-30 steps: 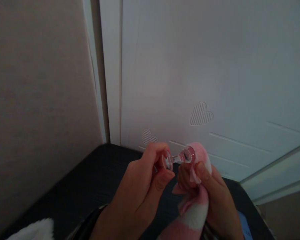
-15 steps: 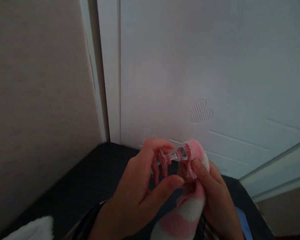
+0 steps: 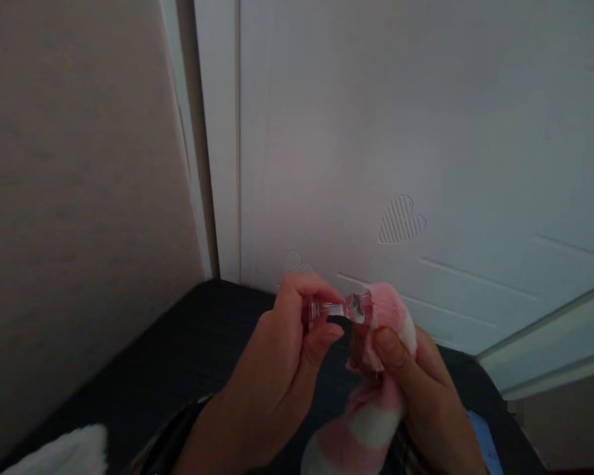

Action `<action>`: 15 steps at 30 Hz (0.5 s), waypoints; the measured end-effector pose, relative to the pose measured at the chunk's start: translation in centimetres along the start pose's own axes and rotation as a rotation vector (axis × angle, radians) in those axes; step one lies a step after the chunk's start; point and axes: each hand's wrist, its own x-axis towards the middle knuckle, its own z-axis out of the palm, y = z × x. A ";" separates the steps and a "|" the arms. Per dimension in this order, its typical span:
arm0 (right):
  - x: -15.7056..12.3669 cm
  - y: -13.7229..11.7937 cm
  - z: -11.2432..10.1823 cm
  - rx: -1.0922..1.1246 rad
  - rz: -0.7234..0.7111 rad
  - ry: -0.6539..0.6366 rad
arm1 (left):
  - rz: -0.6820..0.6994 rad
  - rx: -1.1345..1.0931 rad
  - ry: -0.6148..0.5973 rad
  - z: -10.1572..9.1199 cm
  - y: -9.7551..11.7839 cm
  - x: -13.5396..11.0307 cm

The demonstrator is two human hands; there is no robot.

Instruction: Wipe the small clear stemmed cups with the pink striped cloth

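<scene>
Low in the middle of the view, my left hand [image 3: 282,356] grips the flared end of a clear stemmed piece [image 3: 334,309] between its thumb and fingers. The piece is see-through like plastic or glass, and its other end meets the upper part of a fuzzy pink-and-white striped sock-like fabric [image 3: 386,310]. Whether that end sits inside the fabric or only against it, I cannot tell. My right hand [image 3: 420,382] is closed around the fabric, thumb in front and the other fingers behind. Below the hand the fabric hangs down, bunched where it folds.
A dark surface [image 3: 163,349] lies beneath my hands. Behind it stands a white panel [image 3: 336,145] with embossed hearts, and a beige wall [image 3: 74,171] rises at left. White fluffy cloth [image 3: 69,452] is at lower left; a blue item [image 3: 484,439] shows by my right wrist.
My left thumb and fingers have closed onto the end of the clear piece, which now lies more level. My right hand keeps its hold on the striped fabric.
</scene>
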 end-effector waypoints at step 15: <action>0.4 -0.5 0.2 0.285 0.029 -0.114 | -0.007 -0.056 -0.060 0.0 0.3 0.1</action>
